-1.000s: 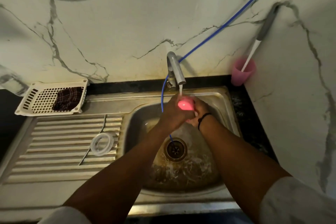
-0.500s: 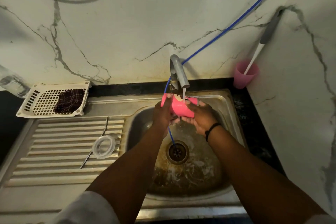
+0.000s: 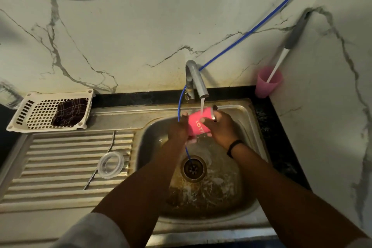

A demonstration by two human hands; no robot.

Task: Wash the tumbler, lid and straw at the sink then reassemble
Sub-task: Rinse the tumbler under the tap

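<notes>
**Under the tap: tumbler gets its rinse**

Beneath the running tap (image 3: 196, 78), the pink tumbler (image 3: 198, 124) lies tilted on its side over the sink (image 3: 249, 127), its steel rim pointing toward the back right, with the stream landing on its upper wall. The left hand (image 3: 178, 131) curls round the base end, and the right hand (image 3: 220, 127) wraps the end near the rim, fingertips pressed on the pink wall; both grips are closed on the tumbler, and neither hand carries anything else.

A thin blue tube (image 3: 182, 102) drops from the wall past the left hand into the drain (image 3: 193, 168). On the ribbed draining surface (image 3: 60, 157) to the left, well apart from the hands, rests the clear lid (image 3: 110, 164), lying partly over the slim metal straw (image 3: 100, 165). Behind them sits a white basket (image 3: 24, 110) with a dark cloth (image 3: 70, 111) inside. At the back right corner stands a pink cup (image 3: 261, 88) holding a long-handled brush (image 3: 281, 60).

Judging by this, step 1 of 3 washes is in hand: the tumbler's outside is being rinsed, while lid and straw look untouched. The next move probably calls for turning the body under the stream so water reaches inside, with a firm hold, since the wet wall may be slippery.
</notes>
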